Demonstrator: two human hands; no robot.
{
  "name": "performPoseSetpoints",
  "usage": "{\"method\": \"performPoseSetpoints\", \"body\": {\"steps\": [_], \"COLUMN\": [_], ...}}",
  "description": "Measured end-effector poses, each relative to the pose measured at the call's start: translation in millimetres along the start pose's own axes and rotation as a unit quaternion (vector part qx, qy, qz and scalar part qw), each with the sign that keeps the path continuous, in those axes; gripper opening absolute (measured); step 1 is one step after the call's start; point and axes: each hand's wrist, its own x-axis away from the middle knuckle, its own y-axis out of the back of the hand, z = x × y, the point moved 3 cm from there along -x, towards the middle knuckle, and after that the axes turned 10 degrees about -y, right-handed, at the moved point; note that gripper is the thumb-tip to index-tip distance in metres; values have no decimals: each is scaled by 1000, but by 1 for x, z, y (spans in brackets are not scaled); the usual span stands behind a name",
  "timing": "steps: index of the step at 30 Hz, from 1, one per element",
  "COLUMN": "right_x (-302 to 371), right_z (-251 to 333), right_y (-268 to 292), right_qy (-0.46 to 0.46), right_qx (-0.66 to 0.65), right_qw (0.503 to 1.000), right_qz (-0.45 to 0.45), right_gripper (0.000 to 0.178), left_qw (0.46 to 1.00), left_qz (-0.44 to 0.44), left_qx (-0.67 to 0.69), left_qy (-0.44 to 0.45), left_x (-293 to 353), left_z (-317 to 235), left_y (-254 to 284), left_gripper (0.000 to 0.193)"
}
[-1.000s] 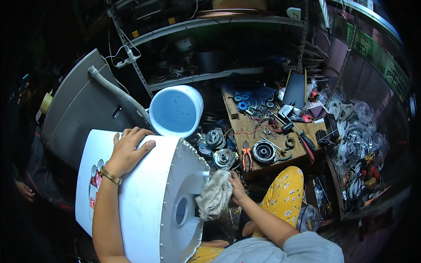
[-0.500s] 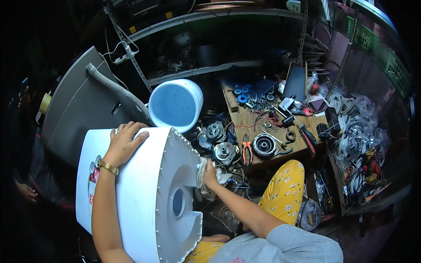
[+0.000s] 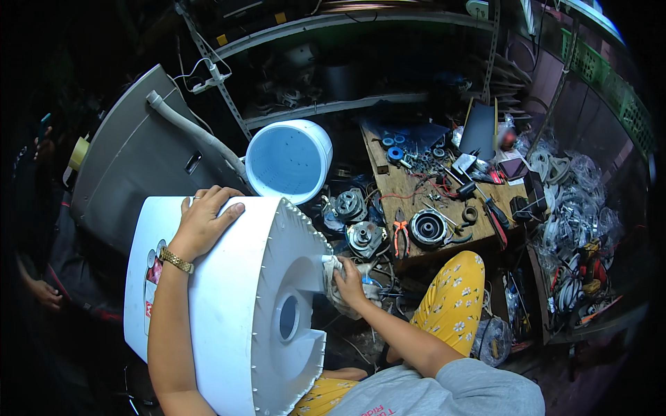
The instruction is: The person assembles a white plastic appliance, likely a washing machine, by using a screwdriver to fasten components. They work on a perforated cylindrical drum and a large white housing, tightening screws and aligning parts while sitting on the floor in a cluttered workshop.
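Observation:
A large white plastic appliance housing [image 3: 215, 277] lies tilted across my lap, its ribbed underside with a round hole turned to the right. My left hand [image 3: 207, 220], with a gold watch on the wrist, rests flat on the upper edge of the housing, fingers spread. In my right hand [image 3: 349, 283] is a bunched grey rag [image 3: 340, 297], held at the right edge of the underside, close to a small white stub. The fingers are closed round the cloth. My right hand hides part of the rag.
A light blue tub [image 3: 288, 161] stands beyond the housing, beside a grey panel with a hose [image 3: 201, 139]. On a low wooden table [image 3: 395, 182] lie pliers [image 3: 401, 237], a round motor part [image 3: 428, 228] and screwdrivers. Motors [image 3: 364, 238] sit left of it. Another person's hand [image 3: 46, 295] shows far left.
My right hand has shifted slightly right and down along the housing's edge with the rag. My left hand stays on the housing. The whole view has shifted a little.

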Motion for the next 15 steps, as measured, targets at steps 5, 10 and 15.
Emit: {"method": "performPoseSetpoints", "body": {"steps": [5, 10, 15], "right_x": [-16, -15, 17], "right_z": [7, -5, -90], "right_y": [-7, -8, 27], "right_qy": [47, 2, -100], "right_qx": [68, 62, 255], "right_qw": [997, 998, 939], "right_qz": [-11, 32, 209], "right_gripper": [21, 23, 33], "left_qw": [1000, 1000, 998], "left_qz": [-12, 24, 13], "left_qx": [-3, 4, -56], "left_qy": [1, 8, -24], "left_x": [-5, -10, -10], "left_z": [3, 3, -11], "left_y": [-2, -7, -9], "left_gripper": [45, 46, 40]}}
